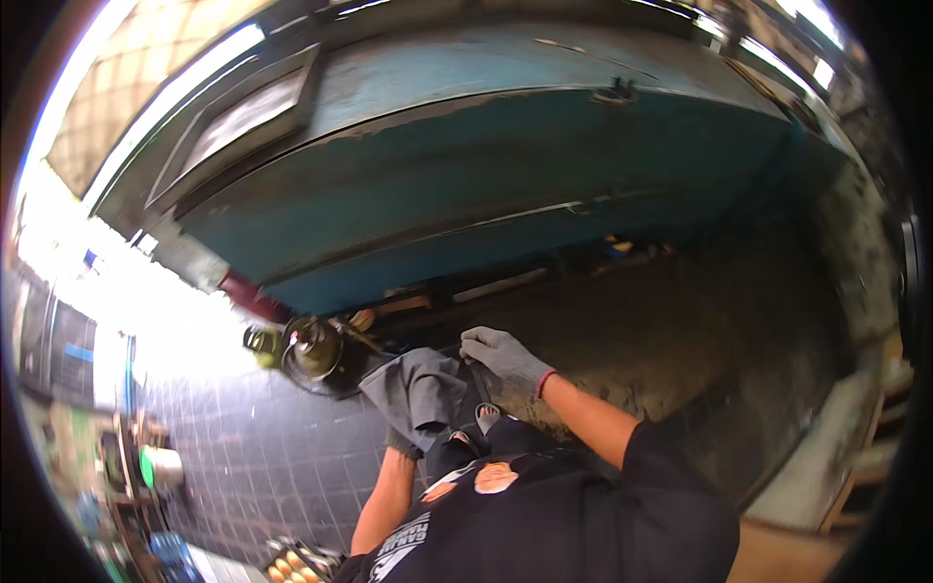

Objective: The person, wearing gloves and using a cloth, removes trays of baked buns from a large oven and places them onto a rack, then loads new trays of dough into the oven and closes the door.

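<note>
A crumpled grey cloth (418, 387) hangs in front of me, draped over my left hand (401, 443). That hand wears a grey glove; only its wrist side shows, and the cloth covers its fingers, which seem to grip it. Just right of the cloth is my right hand (505, 360), in a grey knit glove with a red cuff. Its fingers are bent and drawn together close to the cloth's upper right edge. Whatever lies between them, if anything, is hidden.
Ahead runs a long blue-green counter (544, 160) with a thin stick (593, 56) on top. Green gas cylinders (316, 352) stand on the dark tiled floor (262, 447) at left. A white bucket (167, 466) and a tray of round buns (292, 567) are at lower left.
</note>
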Demonstrator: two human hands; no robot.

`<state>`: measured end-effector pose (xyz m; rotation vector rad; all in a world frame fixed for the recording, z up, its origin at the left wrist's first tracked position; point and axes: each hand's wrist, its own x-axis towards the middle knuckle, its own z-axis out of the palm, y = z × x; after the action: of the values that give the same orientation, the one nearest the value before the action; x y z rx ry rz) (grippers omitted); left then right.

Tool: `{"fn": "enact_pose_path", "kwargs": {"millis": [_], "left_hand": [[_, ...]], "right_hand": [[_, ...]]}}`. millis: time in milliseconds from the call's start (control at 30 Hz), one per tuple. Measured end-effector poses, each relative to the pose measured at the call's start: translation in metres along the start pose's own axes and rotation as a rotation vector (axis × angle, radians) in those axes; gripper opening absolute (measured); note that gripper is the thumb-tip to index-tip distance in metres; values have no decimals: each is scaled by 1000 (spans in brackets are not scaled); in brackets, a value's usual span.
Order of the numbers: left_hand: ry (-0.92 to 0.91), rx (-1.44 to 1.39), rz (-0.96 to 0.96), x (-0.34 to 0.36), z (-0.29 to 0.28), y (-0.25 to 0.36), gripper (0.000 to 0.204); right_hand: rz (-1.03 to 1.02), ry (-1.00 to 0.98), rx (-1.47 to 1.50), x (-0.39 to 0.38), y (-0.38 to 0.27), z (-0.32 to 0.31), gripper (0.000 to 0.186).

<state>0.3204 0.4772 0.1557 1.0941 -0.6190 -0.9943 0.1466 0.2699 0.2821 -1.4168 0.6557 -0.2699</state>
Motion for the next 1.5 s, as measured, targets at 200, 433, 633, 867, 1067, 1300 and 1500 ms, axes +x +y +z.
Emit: {"fn": "enact_pose_path", "kwargs": {"millis": [200, 433, 633, 867, 1067, 1300, 1500], "left_hand": [[-301, -793, -473, 109, 75, -77, 56], [-374, 31, 65, 207, 200, -91, 37], [-275, 512, 397, 285, 336, -49, 35], [-176, 190, 124, 381, 400, -116, 29], [-62, -176, 78, 421, 441, -131, 31], [-63, 573, 238, 435, 416, -150, 37], [84, 1066, 449, 425, 438, -117, 57]], "right_hand": [[231, 337, -120, -80, 30, -87, 34], [237, 639, -33, -83, 26, -246, 36], [-45, 765, -319, 5, 32, -414, 41], [-105, 658, -615, 106, 62, -518, 40], [-143, 644, -628, 138, 83, -555, 41], [-251, 563, -753, 159, 67, -560, 37], [-180, 558, -705, 160, 74, -555, 36]]}}
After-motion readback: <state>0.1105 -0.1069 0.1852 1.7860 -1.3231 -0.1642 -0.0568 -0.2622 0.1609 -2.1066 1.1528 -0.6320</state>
